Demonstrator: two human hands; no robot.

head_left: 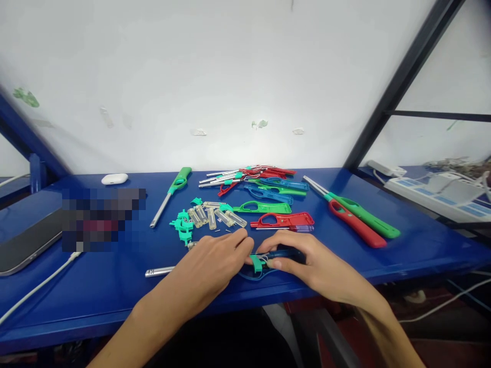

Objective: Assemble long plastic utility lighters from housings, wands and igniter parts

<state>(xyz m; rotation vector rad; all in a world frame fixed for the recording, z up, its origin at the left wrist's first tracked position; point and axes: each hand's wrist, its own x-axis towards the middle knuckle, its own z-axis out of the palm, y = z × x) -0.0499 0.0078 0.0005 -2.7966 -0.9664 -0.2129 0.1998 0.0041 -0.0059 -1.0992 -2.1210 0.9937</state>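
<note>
My left hand [215, 260] and my right hand [303, 260] meet near the front edge of the blue table [95, 291]. Between them lies a blue lighter shell [276, 258] with a teal trigger piece [256, 263] and a metal tube [159, 272] sticking out to the left. The right hand's fingers curl over the blue shell and hold it. The left hand's fingertips pinch at the teal piece. Just behind the hands lie small clear gas tanks [215, 217], loose teal triggers [183, 226] and a red shell half [284, 221].
Further back sit a pile of red, blue and green shell halves [264, 184], a finished green lighter [171, 197], and green and red lighters [360, 222] at the right. A white earbud case [114, 179], a phone [26, 245] with cable, and a power strip [437, 197] flank them.
</note>
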